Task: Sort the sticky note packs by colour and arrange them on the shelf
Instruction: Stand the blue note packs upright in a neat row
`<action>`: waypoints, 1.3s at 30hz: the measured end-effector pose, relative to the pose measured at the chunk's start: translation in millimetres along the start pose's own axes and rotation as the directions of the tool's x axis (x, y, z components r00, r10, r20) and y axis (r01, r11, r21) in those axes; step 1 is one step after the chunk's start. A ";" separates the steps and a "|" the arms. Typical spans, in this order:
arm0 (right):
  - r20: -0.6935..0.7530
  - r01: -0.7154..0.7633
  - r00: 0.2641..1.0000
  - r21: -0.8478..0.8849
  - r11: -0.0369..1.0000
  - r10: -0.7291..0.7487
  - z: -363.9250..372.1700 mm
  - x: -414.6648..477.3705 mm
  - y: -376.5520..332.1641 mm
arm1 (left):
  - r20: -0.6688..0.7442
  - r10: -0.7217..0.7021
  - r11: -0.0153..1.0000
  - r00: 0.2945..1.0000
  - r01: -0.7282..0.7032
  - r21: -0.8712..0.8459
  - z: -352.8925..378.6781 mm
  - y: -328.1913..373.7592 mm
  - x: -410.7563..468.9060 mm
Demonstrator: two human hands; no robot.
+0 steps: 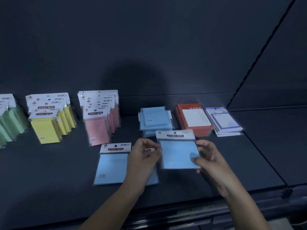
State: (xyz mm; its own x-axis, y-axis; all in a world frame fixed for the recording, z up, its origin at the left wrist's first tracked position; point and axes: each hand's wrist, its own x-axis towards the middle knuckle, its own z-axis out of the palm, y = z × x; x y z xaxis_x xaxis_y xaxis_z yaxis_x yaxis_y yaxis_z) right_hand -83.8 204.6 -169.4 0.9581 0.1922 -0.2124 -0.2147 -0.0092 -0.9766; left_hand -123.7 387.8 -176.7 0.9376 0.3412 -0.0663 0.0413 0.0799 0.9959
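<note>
ok, both hands up over the dark shelf. i've got a blue sticky note pack held between them, lifted off the surface, header card pointing away from me. right hand pinches its right edge, thumb on top of the blue face, fingers under. left hand has fingertips curled in on the pack's left edge, looks like a light pinch, contact a bit blurred tho.

under and left of the left hand: two more blue packs lying flat, side by side, the nearer one mostly hidden by the wrist. just beyond the held pack sits the blue stack. beyond the right hand, a red-backed stack, then a white/purple stack further right. far left of the left hand, leaning rows: pink packs, yellow packs, green packs at the frame edge, partly cut off. lighting's dim, small print unreadable.
</note>
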 end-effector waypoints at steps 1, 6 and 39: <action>0.007 -0.005 1.000 -0.088 0.996 0.005 -4.9 -2.6 3.5 | 0.031 -0.008 0.998 0.999 0.006 0.064 0.8 -1.6 -0.5; -0.021 0.063 0.995 -0.629 0.774 -0.098 -15.8 -5.5 10.9 | 0.218 -0.035 0.911 0.975 -0.058 0.408 2.8 -10.1 -7.0; -0.089 0.152 0.986 0.175 0.973 -0.139 100.6 32.7 -6.7 | -0.229 -0.062 0.983 0.971 0.019 -0.184 -52.6 19.7 28.0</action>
State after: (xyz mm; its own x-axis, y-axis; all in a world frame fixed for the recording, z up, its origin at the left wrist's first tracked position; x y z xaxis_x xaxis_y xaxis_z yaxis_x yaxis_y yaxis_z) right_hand -70.1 309.7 -166.5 0.9916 0.1037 -0.0771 -0.0960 0.1923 -0.9766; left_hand -114.8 448.3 -162.1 0.8291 0.5414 -0.1397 -0.0052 0.2573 0.9663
